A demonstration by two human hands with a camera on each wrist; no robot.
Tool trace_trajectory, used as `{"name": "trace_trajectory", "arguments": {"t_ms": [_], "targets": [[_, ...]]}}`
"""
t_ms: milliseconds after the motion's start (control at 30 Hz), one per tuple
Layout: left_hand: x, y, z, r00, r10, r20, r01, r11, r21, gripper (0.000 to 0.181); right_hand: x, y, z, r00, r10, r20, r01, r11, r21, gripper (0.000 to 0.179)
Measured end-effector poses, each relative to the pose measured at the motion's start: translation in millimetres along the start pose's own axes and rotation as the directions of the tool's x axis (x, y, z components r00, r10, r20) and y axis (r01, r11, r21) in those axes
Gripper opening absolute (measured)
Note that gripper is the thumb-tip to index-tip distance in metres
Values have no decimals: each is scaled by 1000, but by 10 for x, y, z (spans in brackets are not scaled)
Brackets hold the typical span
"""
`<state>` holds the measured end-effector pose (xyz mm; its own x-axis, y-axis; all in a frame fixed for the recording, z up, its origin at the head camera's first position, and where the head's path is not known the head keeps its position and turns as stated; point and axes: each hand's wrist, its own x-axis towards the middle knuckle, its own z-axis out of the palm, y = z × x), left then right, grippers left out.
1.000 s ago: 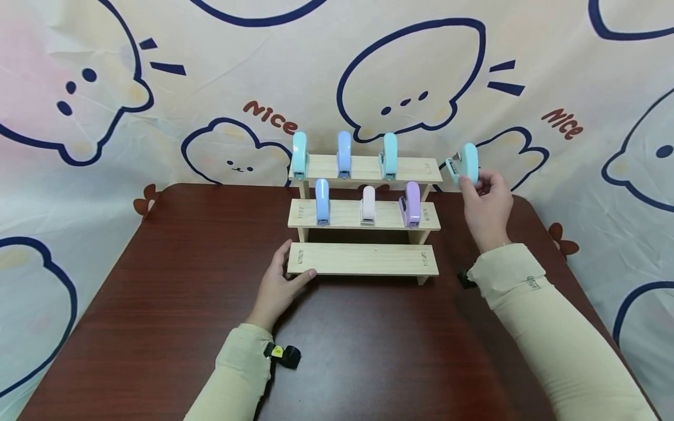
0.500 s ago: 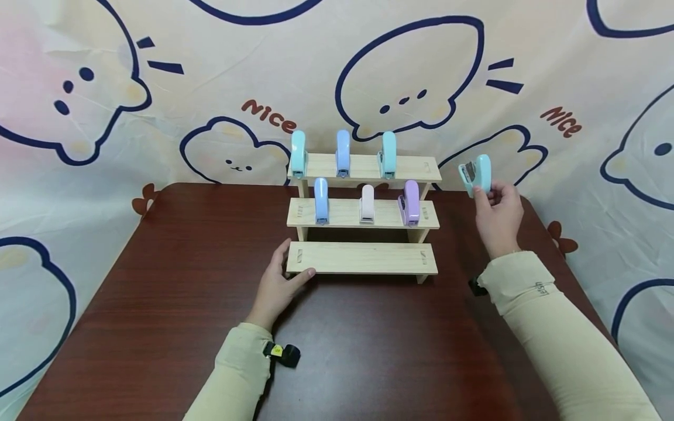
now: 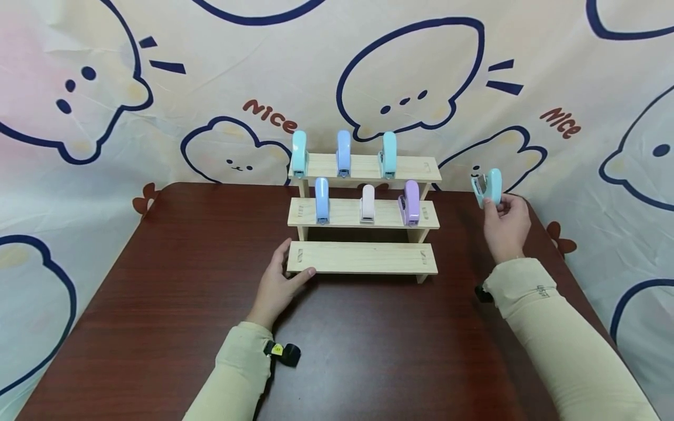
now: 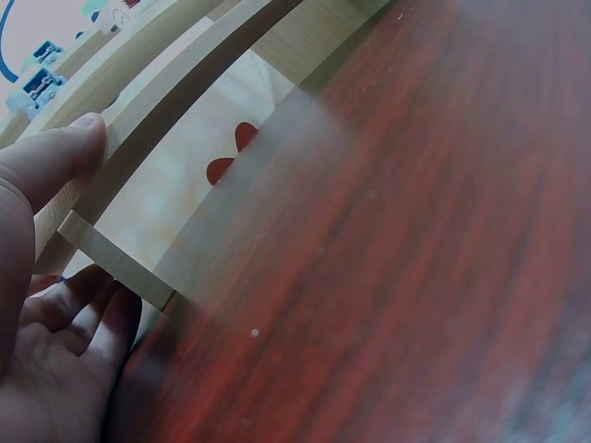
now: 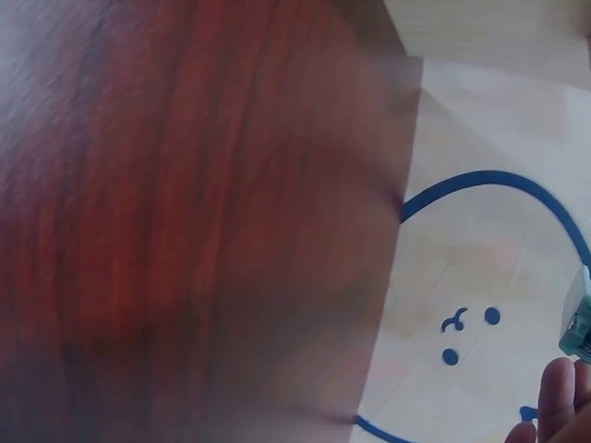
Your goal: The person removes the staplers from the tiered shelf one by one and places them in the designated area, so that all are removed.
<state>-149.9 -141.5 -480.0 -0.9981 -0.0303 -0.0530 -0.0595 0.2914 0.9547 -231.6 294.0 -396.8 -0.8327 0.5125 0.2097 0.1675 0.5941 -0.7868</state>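
Note:
A three-tier wooden stand point(image 3: 363, 258) stands on the table. My left hand point(image 3: 276, 287) grips the left end of its lowest shelf; the left wrist view shows the thumb point(image 4: 69, 152) over the board and the fingers curled beside the leg. Off to the stand's right, my right hand point(image 3: 508, 228) holds a turquoise mini stapler point(image 3: 492, 186) in the air, pinched at its lower end. On the top tier are a turquoise stapler point(image 3: 299, 153), a blue stapler point(image 3: 343, 153) and another turquoise one. The middle tier bears a blue stapler point(image 3: 322, 200), a white stapler point(image 3: 367, 204) and a purple stapler point(image 3: 411, 203).
The dark red-brown table point(image 3: 363, 351) extends around the stand. Behind it hangs a pale cloth point(image 3: 226, 64) with cartoon outlines, close to the table's back edge. Each wrist wears a small black camera point(image 3: 288, 355).
The right hand has moved right and lower, toward the person, carrying the turquoise stapler away from the stand. The left hand and the stand stay in place.

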Motion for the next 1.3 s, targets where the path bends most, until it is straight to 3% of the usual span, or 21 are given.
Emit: {"name": "trace_trajectory", "arguments": {"t_ms": [833, 1300], "targets": [[3, 0, -2, 1000, 2, 1, -2, 1000, -18, 93, 66, 477, -100, 993, 117, 7, -116, 988, -99, 55], [-2, -8, -5, 1000, -1, 1, 1, 999, -42, 91, 38, 688, -142, 984, 156, 85, -142, 978, -150, 57]]}}
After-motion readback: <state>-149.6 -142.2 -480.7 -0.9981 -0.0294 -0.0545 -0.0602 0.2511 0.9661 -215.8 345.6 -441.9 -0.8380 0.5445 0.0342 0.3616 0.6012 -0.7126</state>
